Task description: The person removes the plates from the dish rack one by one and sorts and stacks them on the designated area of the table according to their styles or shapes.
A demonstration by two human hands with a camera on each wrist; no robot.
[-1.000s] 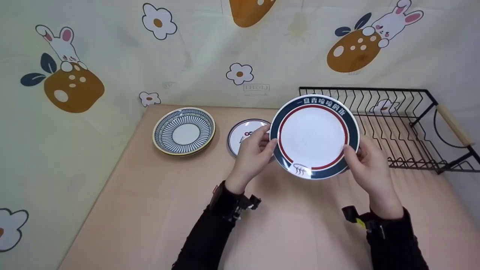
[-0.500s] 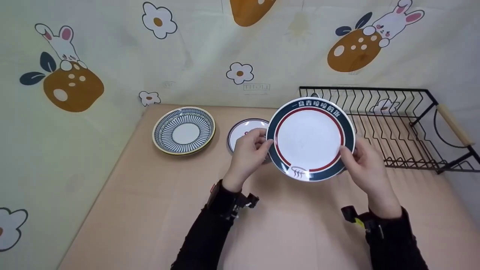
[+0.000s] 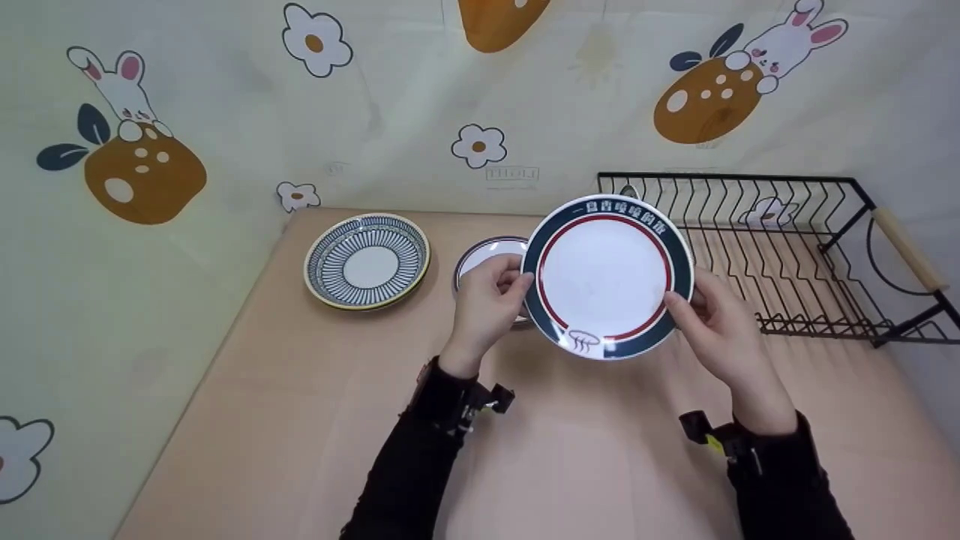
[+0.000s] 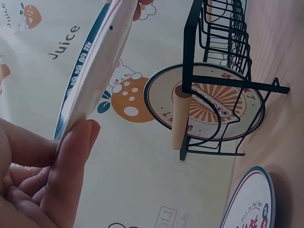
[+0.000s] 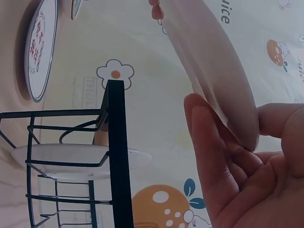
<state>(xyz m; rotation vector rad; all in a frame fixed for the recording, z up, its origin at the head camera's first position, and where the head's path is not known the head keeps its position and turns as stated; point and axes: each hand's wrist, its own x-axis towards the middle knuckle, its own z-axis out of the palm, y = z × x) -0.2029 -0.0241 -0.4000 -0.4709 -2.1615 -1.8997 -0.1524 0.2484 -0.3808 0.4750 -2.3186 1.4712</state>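
Observation:
My left hand (image 3: 484, 307) and right hand (image 3: 720, 330) hold a round plate (image 3: 604, 277) between them, thumbs over its rim at either side. White in the middle, it has a red ring and a dark green-blue border with white characters. It is raised above the table and tilted toward the head camera. In the wrist views, my fingers press against its pale underside (image 5: 213, 61). Another plate (image 4: 156, 90), with an orange sunburst, stands upright in the black wire rack (image 4: 190, 42); the held plate mostly hides it in the head view.
Behind my left hand a white plate (image 3: 495, 247) with a dark rim lies on the table, partly covered. Farther left sits a blue-striped, yellow-rimmed dish (image 3: 371, 268), seemingly stacked on another. The rack's wooden handle (image 3: 909, 250) is at the right. A patterned sheet (image 3: 405, 97) hangs behind.
Both hands have moved slightly left with the held plate, covering more of the white plate on the table. The grip stays the same.

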